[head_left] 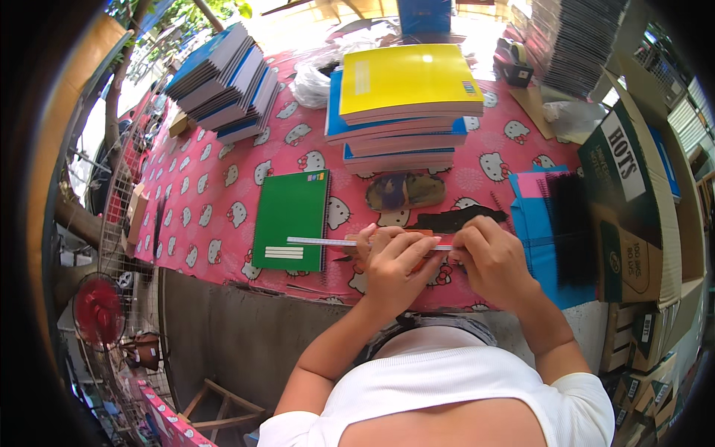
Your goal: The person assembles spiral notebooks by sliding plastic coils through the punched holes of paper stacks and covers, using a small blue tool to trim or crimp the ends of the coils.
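Observation:
Both my hands meet near the table's front edge over a long, thin white strip, perhaps the edge of a notebook; I cannot tell. Its left end reaches over a green spiral notebook lying flat. My left hand grips the strip near its middle with bent fingers. At the right end, the fingers of my right hand are pinched together, and what they hold is hidden. Something orange shows behind my fingers. Just beyond lie a dark, elongated piece and a brown patterned object with a dark blue patch.
A stack of notebooks topped by a yellow one stands ahead; another stack is at far left. Blue sheets with black coils lie right, beside an open carton. A tape dispenser sits far right.

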Action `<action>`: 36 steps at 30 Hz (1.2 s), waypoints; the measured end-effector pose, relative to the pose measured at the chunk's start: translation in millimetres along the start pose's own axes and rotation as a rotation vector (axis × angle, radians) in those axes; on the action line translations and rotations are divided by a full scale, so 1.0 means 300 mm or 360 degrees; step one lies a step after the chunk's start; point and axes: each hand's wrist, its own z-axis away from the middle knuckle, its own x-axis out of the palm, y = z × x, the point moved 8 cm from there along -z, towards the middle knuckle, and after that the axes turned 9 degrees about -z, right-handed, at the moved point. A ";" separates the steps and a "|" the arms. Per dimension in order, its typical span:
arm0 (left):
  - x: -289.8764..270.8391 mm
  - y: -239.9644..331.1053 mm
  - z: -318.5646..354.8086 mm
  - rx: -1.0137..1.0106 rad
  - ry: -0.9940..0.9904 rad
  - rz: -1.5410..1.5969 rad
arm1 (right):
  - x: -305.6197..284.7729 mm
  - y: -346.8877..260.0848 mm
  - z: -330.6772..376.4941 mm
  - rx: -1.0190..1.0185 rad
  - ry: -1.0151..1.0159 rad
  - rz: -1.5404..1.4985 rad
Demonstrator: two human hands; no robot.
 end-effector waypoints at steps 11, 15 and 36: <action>-0.043 -0.003 0.042 -0.0127 0.0095 0.0047 | 0.326 0.440 -0.245 0.0145 -0.0786 0.0338; -0.043 -0.011 0.010 -0.0037 0.0050 -0.0008 | 0.524 0.645 -0.169 0.0034 -0.0593 0.0738; -0.018 -0.064 -0.036 -0.0064 -0.0024 0.0165 | 0.110 0.431 -0.072 0.0445 -0.0660 -0.1149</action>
